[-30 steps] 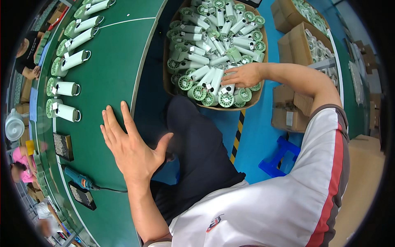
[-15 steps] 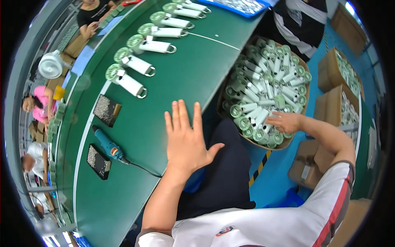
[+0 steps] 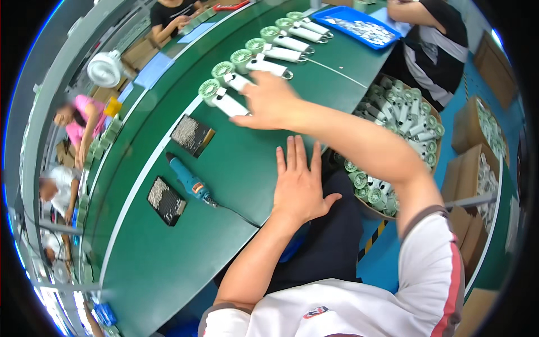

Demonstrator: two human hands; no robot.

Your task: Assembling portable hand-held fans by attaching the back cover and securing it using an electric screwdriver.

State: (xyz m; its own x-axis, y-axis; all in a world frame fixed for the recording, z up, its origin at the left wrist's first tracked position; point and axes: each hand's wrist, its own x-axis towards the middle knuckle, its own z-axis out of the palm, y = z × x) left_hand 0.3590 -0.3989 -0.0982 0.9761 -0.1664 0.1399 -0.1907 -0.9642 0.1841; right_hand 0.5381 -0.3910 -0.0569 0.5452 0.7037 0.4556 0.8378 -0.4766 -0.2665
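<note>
My left hand (image 3: 301,188) lies flat at the near edge of the green table, fingers stretched out and empty. My right hand (image 3: 270,101), slightly blurred, reaches across above the left one to the near end of a row of handheld fans. Its thumb is spread from the fingers, over the loop ends of the two nearest fans. The closest handheld fan (image 3: 229,105) has a pale green round head and a white handle; the handheld fan (image 3: 238,81) behind it is partly covered by my fingers. Several more lie beyond, heads pointing left.
A teal electric screwdriver (image 3: 188,178) with a cord lies between two black screw trays, one tray (image 3: 192,135) beyond it and one tray (image 3: 166,200) nearer. A carton of fans (image 3: 412,115) stands right of the table. A blue tray (image 3: 359,27) holds small white parts. Co-workers sit around.
My right hand has left the carton of fans and swung left over the table to the near fans. The view has turned, shifting the scene rightward; my left hand stays flat.
</note>
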